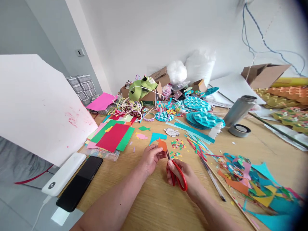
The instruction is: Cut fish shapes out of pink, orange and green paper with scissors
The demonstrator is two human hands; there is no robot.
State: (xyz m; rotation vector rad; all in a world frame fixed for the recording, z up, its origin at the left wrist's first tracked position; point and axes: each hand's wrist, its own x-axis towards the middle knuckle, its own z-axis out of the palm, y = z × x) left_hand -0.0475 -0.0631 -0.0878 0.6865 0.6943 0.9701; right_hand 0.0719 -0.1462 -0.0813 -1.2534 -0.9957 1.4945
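Note:
Between the fingers and thumb of my left hand (152, 158) is a small piece of orange paper (162, 145), partly cut to a shape. My right hand (185, 175) grips red-handled scissors (179, 176), whose blades point up at the paper's right edge. How far the blades are apart is hard to make out. Just beyond the hands lie a blue paper piece (157, 137), a pink and yellow paper fish (141, 136), a green paper fish (144, 128) and a drawn white fish (171, 132). Small confetti bits (177, 144) form piles right of the orange paper.
Coloured paper sheets (113, 138), a black phone (80, 183) and a white power bank (64, 173) are at left. Paper scraps (262, 186), a pen (213, 179) and a long stick (237, 202) lie right. Behind stand blue wavy discs (203, 119), a glue bottle (216, 130) and a steel flask (240, 110).

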